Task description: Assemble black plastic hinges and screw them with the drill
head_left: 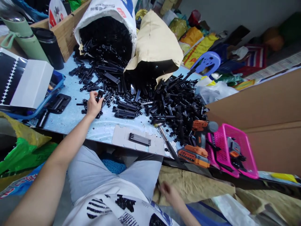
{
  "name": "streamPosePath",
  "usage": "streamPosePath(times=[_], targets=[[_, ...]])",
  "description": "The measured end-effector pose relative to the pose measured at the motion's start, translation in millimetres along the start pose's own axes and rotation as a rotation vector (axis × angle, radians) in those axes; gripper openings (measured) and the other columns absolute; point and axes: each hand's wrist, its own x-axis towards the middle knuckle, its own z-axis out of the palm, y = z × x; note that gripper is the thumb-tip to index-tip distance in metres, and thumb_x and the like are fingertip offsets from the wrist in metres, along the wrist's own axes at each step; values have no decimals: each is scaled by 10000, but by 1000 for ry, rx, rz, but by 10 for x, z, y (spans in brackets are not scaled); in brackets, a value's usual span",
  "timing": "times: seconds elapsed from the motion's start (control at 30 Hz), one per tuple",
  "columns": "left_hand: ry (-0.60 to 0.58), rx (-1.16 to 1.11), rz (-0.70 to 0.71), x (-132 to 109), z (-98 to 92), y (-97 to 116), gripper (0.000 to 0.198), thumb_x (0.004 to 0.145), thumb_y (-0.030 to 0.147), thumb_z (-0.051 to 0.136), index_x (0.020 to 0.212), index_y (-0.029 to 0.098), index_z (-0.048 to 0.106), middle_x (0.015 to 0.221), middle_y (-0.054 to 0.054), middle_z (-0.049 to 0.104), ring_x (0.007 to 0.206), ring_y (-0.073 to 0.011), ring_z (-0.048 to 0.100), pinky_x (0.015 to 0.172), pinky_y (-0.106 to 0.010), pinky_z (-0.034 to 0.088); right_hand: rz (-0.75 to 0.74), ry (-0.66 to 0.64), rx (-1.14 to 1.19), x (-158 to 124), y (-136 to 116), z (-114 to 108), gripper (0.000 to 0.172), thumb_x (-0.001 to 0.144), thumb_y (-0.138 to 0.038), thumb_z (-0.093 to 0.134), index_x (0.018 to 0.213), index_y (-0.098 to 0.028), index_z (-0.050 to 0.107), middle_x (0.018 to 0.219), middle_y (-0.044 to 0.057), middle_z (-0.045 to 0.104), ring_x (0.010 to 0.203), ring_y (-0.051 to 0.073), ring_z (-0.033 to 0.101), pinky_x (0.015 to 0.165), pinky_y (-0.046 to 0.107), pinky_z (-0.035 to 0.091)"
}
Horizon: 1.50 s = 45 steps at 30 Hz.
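My left hand [93, 104] reaches out over the light blue table [75, 116] and pinches a small black plastic part [99, 95] at the edge of a big heap of black plastic parts [164, 100]. My right hand [169, 192] hangs low beside my lap, below the table edge, over a brown sack; it is blurred and its fingers are unclear. A grey comb-like piece [139, 139] lies on a piece of cardboard [122, 136] near the table's front edge.
Two tipped sacks, one white [105, 12] and one tan [154, 44], spill black parts. An orange cordless drill [196, 142] and a pink basket [235, 150] sit at right. A blue tray [53, 91], green flask [22, 34] and black cup [49, 47] stand at left.
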Motion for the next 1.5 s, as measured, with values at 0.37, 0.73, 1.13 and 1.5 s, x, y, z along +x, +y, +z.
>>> streamPosePath(times=[0.37, 0.73, 1.13, 1.5], targets=[[-361, -156, -52, -620, -216, 968, 406, 936, 403, 360, 1111, 123, 598, 784, -58, 622, 721, -178, 602, 705, -294, 474, -635, 63, 62, 1781, -1086, 118, 455, 929, -440, 400, 1302, -199, 498, 1127, 131, 600, 1048, 245, 560, 970, 454, 399], [-487, -325, 34, -1395, -101, 1611, 366, 897, 300, 497, 1228, 173, 589, 765, -12, 508, 668, -106, 502, 653, -227, 439, -445, -223, 1058, 1806, -1280, 42, 622, 859, -486, 520, 1406, -226, 379, 687, -23, 547, 507, 75, 504, 481, 217, 467], [-33, -303, 189, -1697, 37, 1860, 360, 943, 214, 411, 1277, 177, 540, 911, -75, 535, 850, -145, 537, 786, -277, 467, -738, 135, 744, 1697, -1316, -62, 532, 917, -379, 477, 1416, -230, 369, 959, 53, 590, 526, 57, 505, 547, 229, 505], [-260, -241, 538, -1368, -180, 1757, 354, 923, 204, 458, 1263, 162, 547, 896, -78, 579, 792, -127, 570, 701, -241, 500, -945, 290, 477, 1629, -1290, -273, 546, 904, -339, 511, 1414, -198, 373, 951, 72, 622, 806, 152, 585, 762, 295, 508]])
